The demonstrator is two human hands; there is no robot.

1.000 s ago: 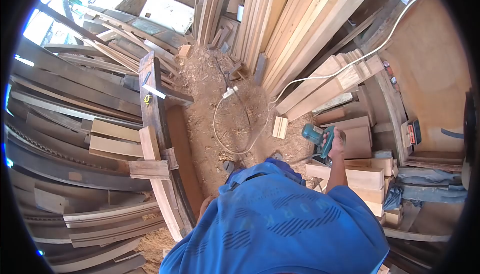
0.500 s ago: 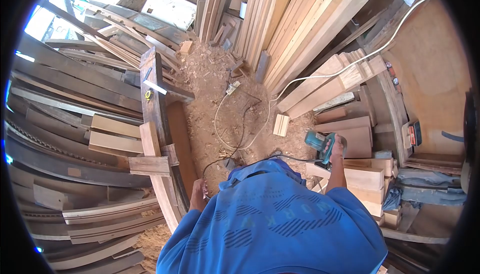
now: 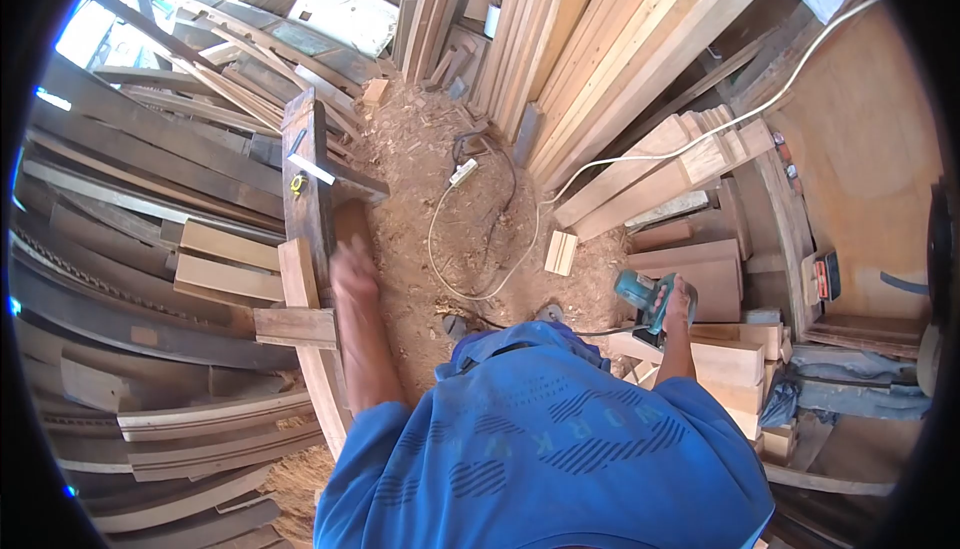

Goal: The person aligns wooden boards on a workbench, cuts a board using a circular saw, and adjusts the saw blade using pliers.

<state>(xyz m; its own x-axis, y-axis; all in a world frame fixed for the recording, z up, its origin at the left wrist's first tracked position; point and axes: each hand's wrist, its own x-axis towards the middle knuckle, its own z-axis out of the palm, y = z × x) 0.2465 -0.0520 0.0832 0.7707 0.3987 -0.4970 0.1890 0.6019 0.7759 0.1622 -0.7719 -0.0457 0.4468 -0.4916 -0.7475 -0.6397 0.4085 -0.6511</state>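
My right hand (image 3: pixel 677 301) grips the handle of a teal corded power tool (image 3: pixel 643 292) on the right, its dark flat base beside stacked wood blocks (image 3: pixel 728 361). Its exact kind is not clear. A black cord (image 3: pixel 600 332) runs from it past my feet. My left hand (image 3: pixel 353 269) is smeared by motion at the right side of a long wooden bench beam (image 3: pixel 305 199). Its fingers cannot be made out. Near it, a short wood block (image 3: pixel 296 327) lies across a pale board (image 3: pixel 299 274). Farther up the beam are a square (image 3: pixel 312 169) and a yellow item (image 3: pixel 297 185).
A white extension cord (image 3: pixel 433 239) with a socket block (image 3: pixel 463 172) loops over the shavings-covered floor (image 3: pixel 400 159). Tall planks (image 3: pixel 610 59) lean at the back. Dark boards (image 3: pixel 150 159) are piled at the left. A small grooved block (image 3: pixel 561 252) lies on the floor.
My left hand has let go of the black cord and moved up and left to the bench beam. The power tool stays in my right hand, nearly in place.
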